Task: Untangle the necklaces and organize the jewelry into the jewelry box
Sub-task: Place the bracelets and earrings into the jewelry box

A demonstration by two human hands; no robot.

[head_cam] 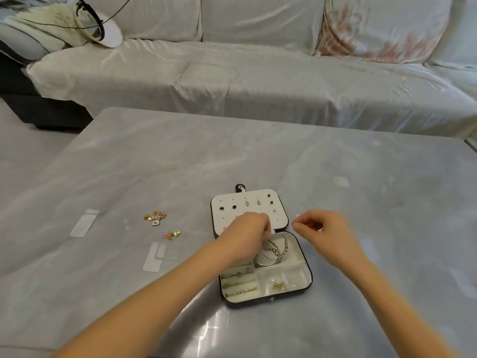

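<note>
White-lined rounded jewelry box (280, 220) | left hand (247, 232) grip curled, right hand (322, 228) pinched; contents unclear

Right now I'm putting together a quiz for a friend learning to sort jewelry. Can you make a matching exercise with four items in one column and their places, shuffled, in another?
Items:
1. bangles
2. stud earrings
3. loose charms
4. small gold pieces

Places:
A. on the table, left of the jewelry box
B. in the box's front right compartment
C. pinned to the open lid panel
D. in the box's large rear compartment

Pairs: 1-D; 2-C; 3-A; 4-B
</note>
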